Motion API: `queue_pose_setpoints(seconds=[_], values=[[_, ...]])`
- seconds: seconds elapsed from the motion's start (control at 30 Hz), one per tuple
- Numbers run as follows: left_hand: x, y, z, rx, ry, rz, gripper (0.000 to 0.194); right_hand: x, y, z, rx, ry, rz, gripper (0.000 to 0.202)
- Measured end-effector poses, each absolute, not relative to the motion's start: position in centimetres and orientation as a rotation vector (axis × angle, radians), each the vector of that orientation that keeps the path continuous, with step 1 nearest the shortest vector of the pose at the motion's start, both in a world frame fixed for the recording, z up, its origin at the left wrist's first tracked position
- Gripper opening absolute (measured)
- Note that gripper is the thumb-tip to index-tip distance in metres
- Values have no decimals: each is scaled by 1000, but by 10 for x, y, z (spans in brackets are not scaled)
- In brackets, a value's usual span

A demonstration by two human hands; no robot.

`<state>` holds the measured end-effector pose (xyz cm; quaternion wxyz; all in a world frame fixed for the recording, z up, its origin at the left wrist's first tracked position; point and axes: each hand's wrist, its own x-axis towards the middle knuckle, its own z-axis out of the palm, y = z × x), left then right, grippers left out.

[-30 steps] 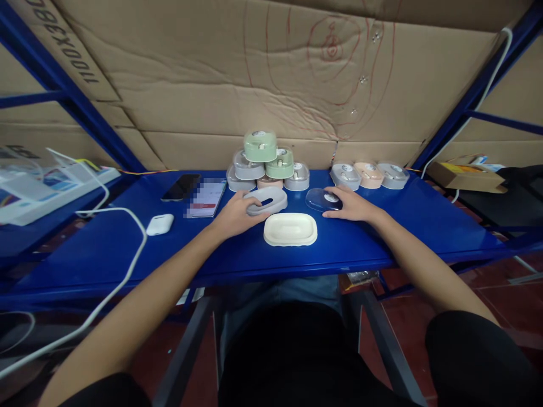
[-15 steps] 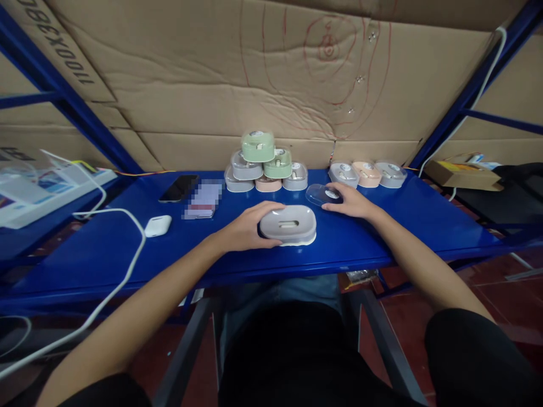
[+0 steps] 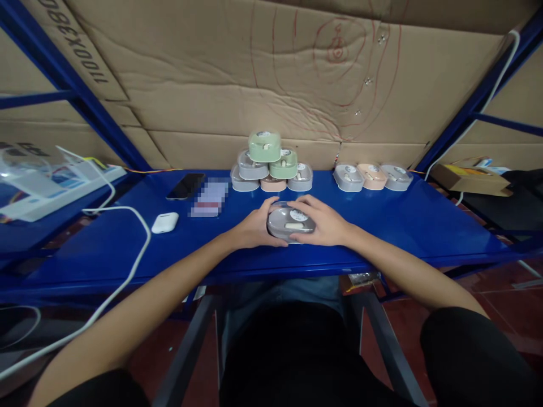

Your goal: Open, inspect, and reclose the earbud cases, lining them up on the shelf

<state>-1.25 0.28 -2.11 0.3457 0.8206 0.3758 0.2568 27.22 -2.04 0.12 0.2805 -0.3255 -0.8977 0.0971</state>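
Observation:
Near the front edge of the blue table (image 3: 382, 226) sits a grey oval box (image 3: 283, 226), its top covered by a clear lid (image 3: 288, 213) with a round white label. My left hand (image 3: 253, 227) wraps round the left end of the box. On the other side, my right hand (image 3: 324, 221) grips the lid and the right end of the box, fingers over the back edge and thumb at the front.
Behind, lidded boxes form a pyramid (image 3: 265, 148); more boxes (image 3: 372, 176) stand in a row at its right. A black phone (image 3: 185, 186), a blurred-out phone (image 3: 210, 198), a white earphone case (image 3: 165, 222) and a white cable (image 3: 138, 257) lie left.
My right hand has brought the clear lid left and forward onto the grey box, which was uncovered before. My left hand has stayed on the box. The view has shifted slightly.

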Motion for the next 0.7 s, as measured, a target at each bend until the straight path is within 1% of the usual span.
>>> queue_pose_setpoints(seconds=[0.1, 0.2, 0.3, 0.37, 0.47, 0.53, 0.7], values=[[-16, 6, -21, 2165, 1037, 630, 151, 268, -14, -5, -835, -2459, 322, 86], [-21, 7, -16, 2232, 1085, 551, 146, 274, -9, -5, -827, -2487, 343, 88], [-23, 5, -10, 2267, 1081, 491, 139, 281, -18, -2, -907, -2484, 291, 88], [-24, 3, -7, 2291, 1076, 479, 133, 288, -30, -1, -1046, -2466, 185, 88], [-23, 1, -3, 2313, 1092, 448, 124, 304, -47, 0, -1409, -2342, -66, 85], [-22, 0, -2, 2317, 1097, 428, 121, 317, -52, 0, -1632, -2232, -175, 85], [-22, -1, 0, 2314, 1120, 385, 123, 337, -31, 9, -1859, -2204, -96, 93]])
